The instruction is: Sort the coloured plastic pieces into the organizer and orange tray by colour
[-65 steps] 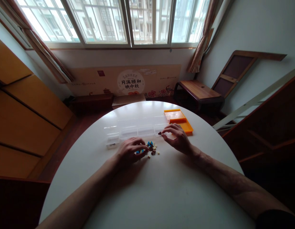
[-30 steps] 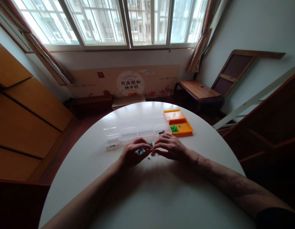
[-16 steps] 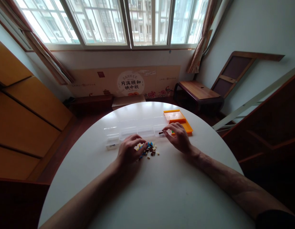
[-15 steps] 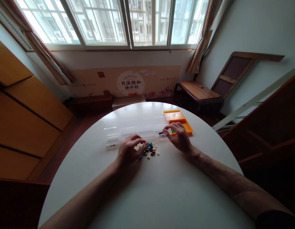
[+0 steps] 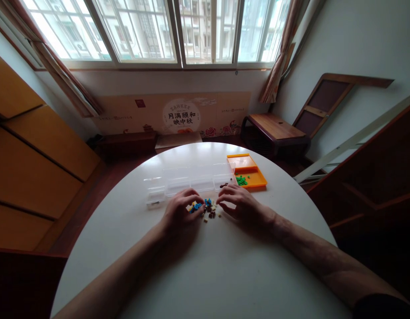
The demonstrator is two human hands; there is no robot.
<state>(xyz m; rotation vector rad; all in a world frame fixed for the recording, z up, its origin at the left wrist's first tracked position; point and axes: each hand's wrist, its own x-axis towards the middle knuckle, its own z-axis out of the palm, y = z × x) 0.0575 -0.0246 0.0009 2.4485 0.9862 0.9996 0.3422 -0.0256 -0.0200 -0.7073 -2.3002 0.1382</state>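
A loose pile of small toy bricks (image 5: pixel 210 214), blue, brown, cream and yellow, lies on the white table between my hands. At its left edge rests my left hand (image 5: pixel 182 207), fingers curved and apart, with blue bricks (image 5: pixel 195 207) showing between thumb and forefinger. On the other side, my right hand (image 5: pixel 242 202) reaches the pile with thumb and fingers parted; no brick shows in it. Behind the hands stands a clear plastic compartment box (image 5: pixel 178 185) with its lid raised. Dark brown pieces (image 5: pixel 224 185) lie in its right compartment, partly hidden by my right hand.
An orange case (image 5: pixel 258 178) with green bricks (image 5: pixel 241 180) in it sits open at the back right, beside the clear box. The round white table (image 5: pixel 205 274) ends in a curved edge. Beyond it are a low wooden chair (image 5: pixel 274 126) and a window.
My right hand has moved left and toward me, from over the clear box's right compartment to the pile. The green bricks are now uncovered. My left hand has barely moved.
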